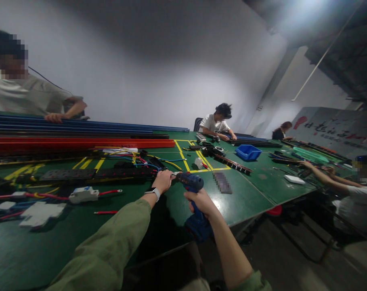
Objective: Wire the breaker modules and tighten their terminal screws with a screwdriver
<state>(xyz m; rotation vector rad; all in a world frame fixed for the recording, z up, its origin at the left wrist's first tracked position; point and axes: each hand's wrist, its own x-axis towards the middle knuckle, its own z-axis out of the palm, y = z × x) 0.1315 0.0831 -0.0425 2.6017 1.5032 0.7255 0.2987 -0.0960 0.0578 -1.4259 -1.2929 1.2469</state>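
Note:
My right hand [203, 201] is wrapped round the grip of a blue cordless drill [191, 182], which points left. Just ahead of the drill's tip, my left hand [163, 180] is closed with its fingers pressed together; what they hold is too small and hidden to name. Beside the left hand ends a long black socket strip [110, 174] that lies along the table. Coloured wires [147, 157] spread out behind the hand. Left of my sleeve lie a white circuit breaker [84, 195] with red leads and a short red wire [105, 212].
Red rails [80, 144] and blue rails [80, 124] lie across the back of the green table [256, 194]. Farther right are a blue bin [248, 152], a phone [222, 182] and a white breaker [199, 163]. Several co-workers sit or stand around the table.

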